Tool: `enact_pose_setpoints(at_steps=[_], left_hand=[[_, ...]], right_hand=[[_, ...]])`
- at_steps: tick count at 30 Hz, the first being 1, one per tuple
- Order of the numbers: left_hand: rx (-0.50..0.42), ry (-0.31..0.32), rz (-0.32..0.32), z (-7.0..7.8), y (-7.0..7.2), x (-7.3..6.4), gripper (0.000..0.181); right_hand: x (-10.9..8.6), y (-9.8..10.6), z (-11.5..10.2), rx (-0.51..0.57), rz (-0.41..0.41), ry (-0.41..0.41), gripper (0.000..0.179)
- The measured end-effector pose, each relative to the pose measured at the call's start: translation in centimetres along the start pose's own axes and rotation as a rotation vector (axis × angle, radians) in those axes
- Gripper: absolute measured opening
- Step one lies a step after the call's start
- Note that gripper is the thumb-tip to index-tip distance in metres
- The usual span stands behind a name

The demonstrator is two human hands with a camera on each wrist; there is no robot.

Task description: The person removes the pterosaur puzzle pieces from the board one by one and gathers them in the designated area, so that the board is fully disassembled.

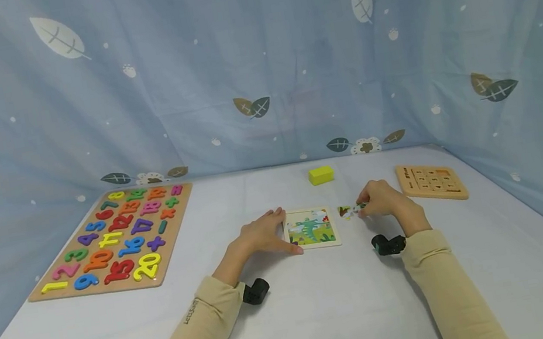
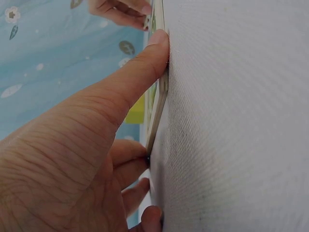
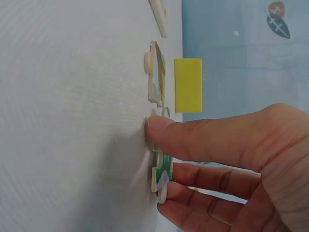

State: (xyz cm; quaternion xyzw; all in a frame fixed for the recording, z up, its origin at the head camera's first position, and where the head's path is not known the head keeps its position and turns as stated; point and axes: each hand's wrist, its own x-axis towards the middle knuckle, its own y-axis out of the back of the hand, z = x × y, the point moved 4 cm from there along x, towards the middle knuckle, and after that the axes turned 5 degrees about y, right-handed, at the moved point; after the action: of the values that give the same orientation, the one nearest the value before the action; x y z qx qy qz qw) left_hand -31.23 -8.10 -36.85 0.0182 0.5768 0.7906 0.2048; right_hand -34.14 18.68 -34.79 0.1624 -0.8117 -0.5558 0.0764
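Observation:
A small framed dinosaur jigsaw puzzle (image 1: pixel 311 227) lies flat on the white table, in the middle of the head view. My left hand (image 1: pixel 263 236) holds its left side, the thumb at the near corner and the fingers at the far one. To the right of the frame, my right hand (image 1: pixel 384 199) pinches a jigsaw piece with green and white on it (image 3: pixel 164 171) between thumb and fingers, close to the tabletop. Another loose jigsaw piece (image 3: pixel 155 79) lies just left of those fingertips. The thumb and fingers partly cover the pinched piece.
A yellow block (image 1: pixel 321 175) stands behind the puzzle. At the far right lies a small wooden number board (image 1: pixel 455 195). A large board (image 1: pixel 104 288) with colourful raised numbers fills the left. Behind the table hangs a blue patterned curtain (image 1: pixel 211 54).

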Motion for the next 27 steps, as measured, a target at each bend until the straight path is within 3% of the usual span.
enact_pose_setpoints(at_steps=[15, 27], left_hand=[[0.009, 0.0, 0.006, 0.1, -0.1, 0.2, 0.104], [0.022, 0.004, 0.003, 0.0, -0.1, 0.2, 0.105]], right_hand=[[0.0, 0.3, -0.1, -0.033, -0.004, -0.007, 0.042], [0.2, 1.0, -1.6, 0.038, 0.053, 0.091, 0.04]])
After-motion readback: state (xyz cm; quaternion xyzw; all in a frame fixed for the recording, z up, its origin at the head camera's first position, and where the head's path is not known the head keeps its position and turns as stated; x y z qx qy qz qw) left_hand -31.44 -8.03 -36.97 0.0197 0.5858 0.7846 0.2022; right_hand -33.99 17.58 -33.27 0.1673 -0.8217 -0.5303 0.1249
